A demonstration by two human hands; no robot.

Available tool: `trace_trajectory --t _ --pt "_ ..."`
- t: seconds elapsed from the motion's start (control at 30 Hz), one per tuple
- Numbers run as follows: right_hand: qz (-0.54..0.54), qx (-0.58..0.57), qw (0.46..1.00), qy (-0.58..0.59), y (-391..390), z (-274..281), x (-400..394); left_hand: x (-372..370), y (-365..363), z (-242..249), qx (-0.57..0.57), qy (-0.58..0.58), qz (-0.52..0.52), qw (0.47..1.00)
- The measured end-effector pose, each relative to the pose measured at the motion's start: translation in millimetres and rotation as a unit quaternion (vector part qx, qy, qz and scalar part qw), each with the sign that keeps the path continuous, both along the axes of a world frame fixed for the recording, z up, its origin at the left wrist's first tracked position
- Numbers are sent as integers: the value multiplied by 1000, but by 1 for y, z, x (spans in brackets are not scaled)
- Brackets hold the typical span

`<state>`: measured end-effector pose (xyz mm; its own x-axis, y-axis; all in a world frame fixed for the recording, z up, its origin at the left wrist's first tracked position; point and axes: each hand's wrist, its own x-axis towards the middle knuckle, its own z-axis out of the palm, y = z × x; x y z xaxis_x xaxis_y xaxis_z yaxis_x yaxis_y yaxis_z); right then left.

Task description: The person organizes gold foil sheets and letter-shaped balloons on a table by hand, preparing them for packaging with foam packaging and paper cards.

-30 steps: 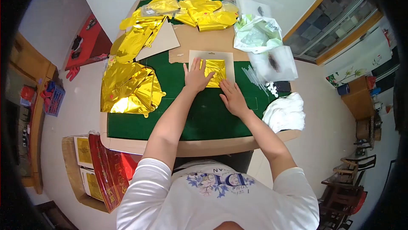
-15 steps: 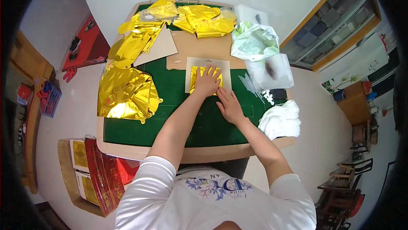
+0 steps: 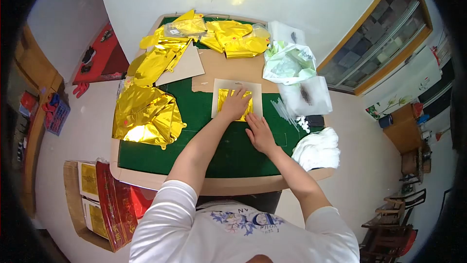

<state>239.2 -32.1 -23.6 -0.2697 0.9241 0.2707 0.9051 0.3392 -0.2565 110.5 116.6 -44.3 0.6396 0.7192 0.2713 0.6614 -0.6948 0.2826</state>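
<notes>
Beneath the left hand (image 3: 237, 105), spread wide and flat, a gold foil square (image 3: 222, 96) lies on a tan card (image 3: 257, 97), apparently pressed to keep it smooth. Beside it the right hand (image 3: 261, 134), unclenched, seems to steady the near edge. Crumpled gold foil (image 3: 146, 112) sits left of the grip, likely leaving bench (image 3: 253, 185) space.

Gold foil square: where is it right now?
In the head view, the gold foil square lies near the middle of the green tabletop, on a beige card, partly beneath the left hand; the right hand is at its near-right corner.
</notes>
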Motion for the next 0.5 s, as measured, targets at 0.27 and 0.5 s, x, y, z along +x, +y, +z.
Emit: trace_trajectory --t 0.27,0.5 --pt "0 2 1000 -5 1 -2 2 5 -3 -2 2 15 31 999" --pt "2 3 1000 -11 1 0 1 2 -5 5 -6 29 21 999"
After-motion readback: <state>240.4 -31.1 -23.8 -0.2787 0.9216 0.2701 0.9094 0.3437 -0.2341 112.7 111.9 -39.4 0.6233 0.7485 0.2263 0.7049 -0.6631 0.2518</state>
